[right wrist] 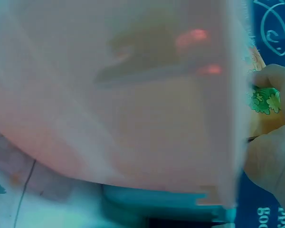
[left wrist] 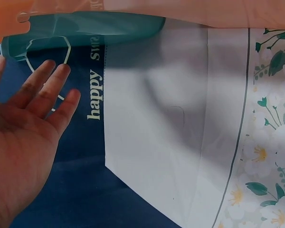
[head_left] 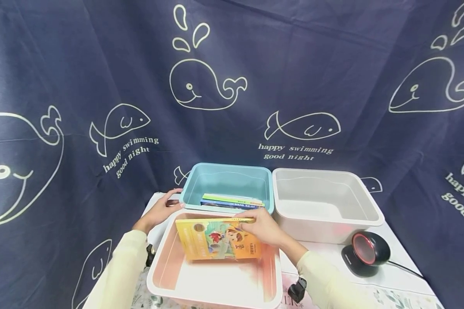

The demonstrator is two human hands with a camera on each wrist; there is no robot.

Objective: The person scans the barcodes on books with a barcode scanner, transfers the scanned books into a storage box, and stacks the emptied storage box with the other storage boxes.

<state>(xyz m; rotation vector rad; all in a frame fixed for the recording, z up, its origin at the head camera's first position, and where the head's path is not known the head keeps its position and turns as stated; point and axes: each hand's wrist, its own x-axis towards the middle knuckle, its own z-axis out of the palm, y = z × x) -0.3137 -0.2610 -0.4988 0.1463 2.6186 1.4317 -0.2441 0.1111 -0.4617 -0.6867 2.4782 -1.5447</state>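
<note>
My right hand grips a yellow-orange picture book by its top right edge. The book stands nearly upright inside the pink bin, its illustrated cover towards me. In the right wrist view, thumb and fingers pinch the book, and the pale bin wall covers much of the picture. At the near left corner of the blue bin, my left hand has its fingertips by the rim. The left wrist view shows that hand with loosely spread fingers. Several thin books lie inside the blue bin.
A white-grey bin stands right of the blue one. In front of it sits a black round device with a red ring and a cable. A dark blue curtain hangs close behind the bins. Floral cloth covers the table's near side.
</note>
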